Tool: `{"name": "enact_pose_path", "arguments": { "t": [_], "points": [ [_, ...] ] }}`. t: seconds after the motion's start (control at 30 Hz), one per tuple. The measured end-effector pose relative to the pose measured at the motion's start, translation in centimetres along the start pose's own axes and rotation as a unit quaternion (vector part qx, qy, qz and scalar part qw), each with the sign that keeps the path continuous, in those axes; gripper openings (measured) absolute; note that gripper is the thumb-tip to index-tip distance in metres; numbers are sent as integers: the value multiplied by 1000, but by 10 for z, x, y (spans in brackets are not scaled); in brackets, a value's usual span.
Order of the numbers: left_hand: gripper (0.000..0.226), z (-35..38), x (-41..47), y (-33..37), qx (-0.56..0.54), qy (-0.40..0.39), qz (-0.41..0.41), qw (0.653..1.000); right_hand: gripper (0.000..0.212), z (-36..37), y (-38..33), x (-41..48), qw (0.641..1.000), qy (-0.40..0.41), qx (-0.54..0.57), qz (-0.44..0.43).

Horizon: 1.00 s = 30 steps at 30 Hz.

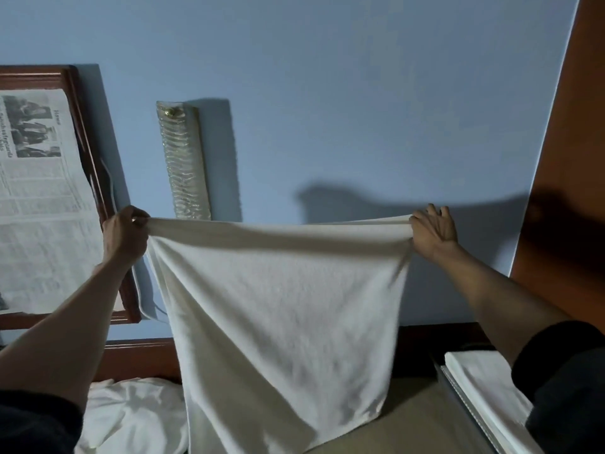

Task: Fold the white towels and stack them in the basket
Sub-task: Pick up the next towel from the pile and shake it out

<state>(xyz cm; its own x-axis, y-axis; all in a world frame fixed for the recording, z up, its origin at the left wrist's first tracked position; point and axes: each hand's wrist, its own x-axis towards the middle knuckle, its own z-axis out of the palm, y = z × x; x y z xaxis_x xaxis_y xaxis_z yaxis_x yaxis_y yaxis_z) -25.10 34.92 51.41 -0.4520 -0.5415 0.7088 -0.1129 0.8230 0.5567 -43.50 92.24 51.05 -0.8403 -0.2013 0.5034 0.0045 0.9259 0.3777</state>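
I hold a white towel (278, 309) up in front of me, stretched out flat and hanging down. My left hand (126, 235) grips its top left corner with curled fingers. My right hand (432, 231) pinches the top right corner, its other fingers spread. At the lower right, folded white towels (484, 388) lie in a container whose grey rim (458, 391) shows. A loose heap of white cloth (131, 417) lies at the lower left, partly hidden behind the hanging towel.
A blue wall is behind the towel. A wooden-framed newspaper picture (42, 198) hangs at the left, beside a ribbed glass wall lamp (185, 162). An orange-brown panel (569, 158) stands at the right. A beige surface (415, 421) lies below.
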Motion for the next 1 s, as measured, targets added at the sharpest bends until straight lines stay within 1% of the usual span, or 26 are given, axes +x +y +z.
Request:
{"name": "enact_pose_path", "arguments": {
  "t": [0.13,0.27,0.3,0.33,0.37,0.47,0.57,0.67,0.73,0.83,0.93,1.0],
  "points": [
    [25,-3,-1,-7,-7,11,-9,1000,35,-3,2,-3,999,10,-33,-5],
    [24,-4,9,-14,-7,23,-24,999,59,-5,3,-4,999,39,27,3],
    [24,-5,10,-15,-8,22,-22,999,64,-6,3,-4,998,54,34,6],
    [24,-7,11,-15,-10,16,-16,1000,64,-6,2,-4,997,68,38,10],
    [24,-9,11,-15,-14,9,-10,1000,59,-7,0,-4,996,82,41,18],
    [25,-14,7,-16,-31,-4,-3,999,33,-13,-4,-3,994,94,40,34],
    [27,-13,4,-26,-33,1,-17,999,17,-14,-7,-7,993,102,37,49],
    [27,-9,-3,-36,-4,-17,-62,998,13,-10,-13,-11,988,109,86,65],
    [28,-3,-11,-39,14,-20,-85,996,12,-9,-22,-16,979,114,139,95],
    [30,5,-20,-42,7,-19,-118,993,6,-9,-31,-26,956,106,233,143],
    [30,5,-21,-42,-5,-20,-161,987,13,-20,-35,-35,930,77,316,170],
    [33,2,-21,-36,-12,-10,-175,984,13,-29,-34,-39,916,95,340,191]
  ]
}}
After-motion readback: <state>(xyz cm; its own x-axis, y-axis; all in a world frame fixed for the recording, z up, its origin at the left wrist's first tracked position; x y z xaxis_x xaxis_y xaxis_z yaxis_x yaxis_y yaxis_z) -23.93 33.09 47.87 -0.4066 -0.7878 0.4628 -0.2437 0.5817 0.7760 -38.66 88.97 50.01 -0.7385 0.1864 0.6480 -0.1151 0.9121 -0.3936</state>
